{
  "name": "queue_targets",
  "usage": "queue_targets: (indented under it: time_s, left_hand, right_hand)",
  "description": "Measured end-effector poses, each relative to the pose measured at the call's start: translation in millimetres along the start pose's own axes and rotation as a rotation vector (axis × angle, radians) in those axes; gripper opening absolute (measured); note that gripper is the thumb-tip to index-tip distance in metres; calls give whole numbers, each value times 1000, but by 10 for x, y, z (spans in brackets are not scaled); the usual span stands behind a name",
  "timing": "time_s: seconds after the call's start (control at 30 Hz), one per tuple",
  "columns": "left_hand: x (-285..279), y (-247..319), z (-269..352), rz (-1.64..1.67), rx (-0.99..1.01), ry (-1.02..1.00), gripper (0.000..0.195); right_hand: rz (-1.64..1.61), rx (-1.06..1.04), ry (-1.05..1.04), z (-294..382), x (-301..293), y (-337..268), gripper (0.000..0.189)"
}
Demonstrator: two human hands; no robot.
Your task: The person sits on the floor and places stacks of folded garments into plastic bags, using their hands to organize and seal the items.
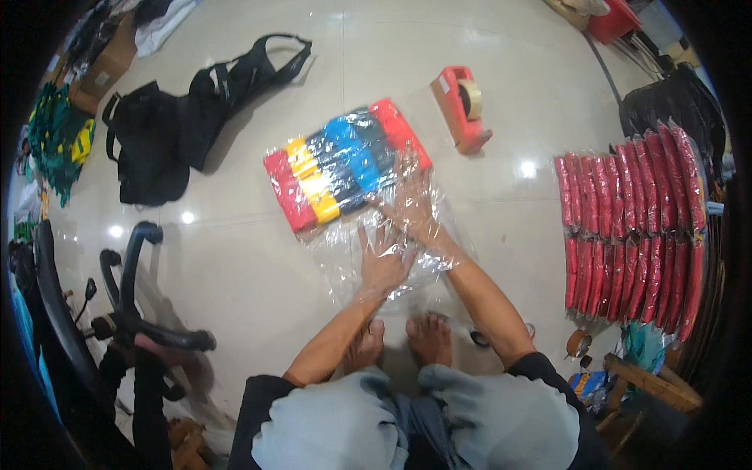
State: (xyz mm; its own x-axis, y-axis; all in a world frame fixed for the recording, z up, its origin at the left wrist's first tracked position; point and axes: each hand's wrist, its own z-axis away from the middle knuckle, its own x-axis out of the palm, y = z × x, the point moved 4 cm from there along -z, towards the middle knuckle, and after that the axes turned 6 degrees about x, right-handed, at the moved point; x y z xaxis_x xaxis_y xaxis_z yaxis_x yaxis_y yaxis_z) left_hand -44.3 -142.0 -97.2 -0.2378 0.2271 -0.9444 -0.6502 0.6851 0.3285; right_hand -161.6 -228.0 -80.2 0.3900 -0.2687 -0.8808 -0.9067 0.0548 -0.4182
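Note:
On the tiled floor before me lies a clear plastic bag (346,170) holding folded fabric pieces in red, yellow, dark blue, bright blue and dark grey. My left hand (385,258), fingers spread, is at the loose near part of the bag. My right hand (411,200) reaches under or inside the clear plastic, its fingers extended over the near right part of the fabric. Neither hand is closed around anything. Beyond the bag to the right stands a red tape dispenser (461,111) with a roll of tape.
A black bag with straps (158,141) lies at the upper left, above a black wheeled chair base (129,305). Rows of red packets in clear plastic (634,229) stand at the right. A tape roll (578,343) and a wooden stool or frame (652,385) are at the lower right.

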Motion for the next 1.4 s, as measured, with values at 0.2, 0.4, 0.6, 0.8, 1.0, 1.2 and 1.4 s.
queue_targets:
  time_s: [0.2, 0.4, 0.6, 0.8, 1.0, 1.2, 1.4]
  left_hand:
    - [-21, 10, 87, 44, -13, 10, 64]
    - [-1046, 418, 1024, 897, 48, -1274, 52]
    - [-1782, -839, 596, 942, -370, 184, 61]
    - [-951, -1541, 98, -210, -515, 308, 82]
    - [-692, -1547, 110, -64, -384, 443, 80]
    - [-602, -1715, 578, 199, -711, 605, 73]
    - [-421, -1313, 743, 144, -893, 448, 77]
  right_hand:
    - [-133, 5, -88, 56, -33, -146, 105]
    - [-636, 58, -842, 1825, -848, -579, 44]
    - [-1144, 206, -590, 734, -1804, -506, 56]
    - [-216, -199, -4, -708, -832, -715, 70]
    - [-352, 41, -118, -541, 40, 245, 76]
    - [-332, 255, -87, 123, -61, 327, 75]
    - [-1011, 799, -226, 316, -363, 293, 64]
